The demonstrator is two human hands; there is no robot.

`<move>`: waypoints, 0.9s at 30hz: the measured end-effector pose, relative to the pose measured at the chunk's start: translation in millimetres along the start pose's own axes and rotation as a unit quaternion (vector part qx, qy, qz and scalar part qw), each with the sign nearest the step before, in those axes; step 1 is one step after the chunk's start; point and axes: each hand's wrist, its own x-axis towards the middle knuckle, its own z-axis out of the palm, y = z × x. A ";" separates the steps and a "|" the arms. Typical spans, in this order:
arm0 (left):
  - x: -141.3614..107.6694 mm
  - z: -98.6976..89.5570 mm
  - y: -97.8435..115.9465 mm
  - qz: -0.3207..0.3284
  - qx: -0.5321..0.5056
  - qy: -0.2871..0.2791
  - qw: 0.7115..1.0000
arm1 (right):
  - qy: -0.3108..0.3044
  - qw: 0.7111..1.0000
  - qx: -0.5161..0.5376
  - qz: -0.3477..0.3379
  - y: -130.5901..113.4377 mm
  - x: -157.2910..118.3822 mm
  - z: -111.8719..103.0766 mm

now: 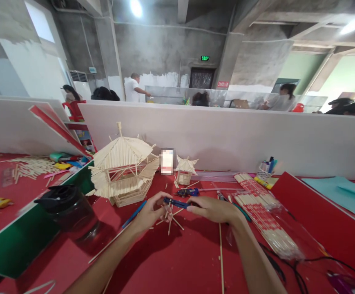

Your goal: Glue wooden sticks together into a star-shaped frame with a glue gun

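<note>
Near the middle of the red table (165, 261), my left hand (154, 210) has its fingers closed around a small star-like frame of thin wooden sticks (171, 218), whose sticks point several ways. My right hand (208, 208) grips a dark blue tool (177, 203) that lies across the top of the stick frame, close to my left fingertips. Just behind my hands rests a blue glue gun (188, 192). A large stick pavilion (125, 167) stands at the back left, and a small stick pavilion (186, 169) stands behind the glue gun.
A dark lidded jug (71, 214) stands left beside a green divider (21, 249). Packs of sticks (266, 220) and black cables (293, 269) lie to the right. A single long stick (221, 253) lies near my right forearm. People are beyond the white partition (214, 134).
</note>
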 end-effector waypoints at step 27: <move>-13.2 -8.5 -13.3 0.047 0.004 0.011 0.999 | -0.005 0.999 -0.029 -0.027 -0.3 12.1 11.8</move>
